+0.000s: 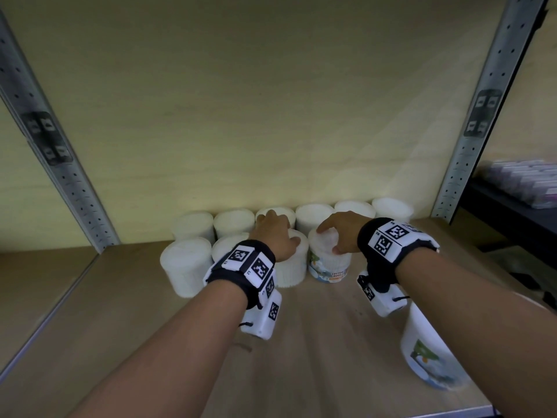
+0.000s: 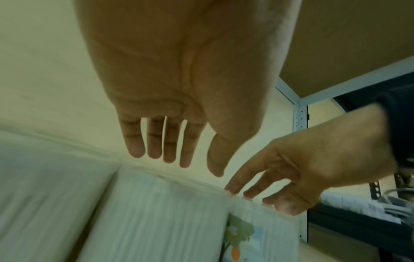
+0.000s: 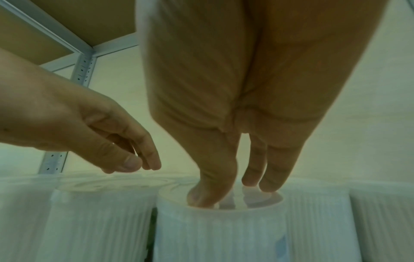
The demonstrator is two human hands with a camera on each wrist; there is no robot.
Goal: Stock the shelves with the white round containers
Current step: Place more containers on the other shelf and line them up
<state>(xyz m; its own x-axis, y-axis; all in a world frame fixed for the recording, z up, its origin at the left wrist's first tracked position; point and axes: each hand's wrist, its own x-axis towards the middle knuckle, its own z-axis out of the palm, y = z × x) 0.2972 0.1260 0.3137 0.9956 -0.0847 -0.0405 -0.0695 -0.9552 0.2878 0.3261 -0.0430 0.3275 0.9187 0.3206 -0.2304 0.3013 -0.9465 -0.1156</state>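
Several white round containers stand in two rows at the back of the wooden shelf (image 1: 304, 342). My right hand (image 1: 330, 239) rests its thumb and fingertips (image 3: 268, 186) on the lid of a front-row container with a colourful label (image 1: 330, 267), which stands upright. My left hand (image 1: 283, 229) hovers with relaxed fingers (image 2: 154, 152) just over the plain white container (image 1: 291, 267) beside it and holds nothing. In the right wrist view my left hand (image 3: 134, 164) hangs loosely curled above that neighbour's top (image 3: 100, 221). Another labelled container (image 1: 428, 357) stands near the shelf's front right, under my right forearm.
Perforated metal uprights (image 1: 69, 182) (image 1: 470, 152) frame the bay, with a pale wall behind. The board of the shelf above (image 2: 347, 44) is close overhead. A dark neighbouring rack holds packaged goods (image 1: 521, 182) at the right. Bare shelf board lies in front of the rows.
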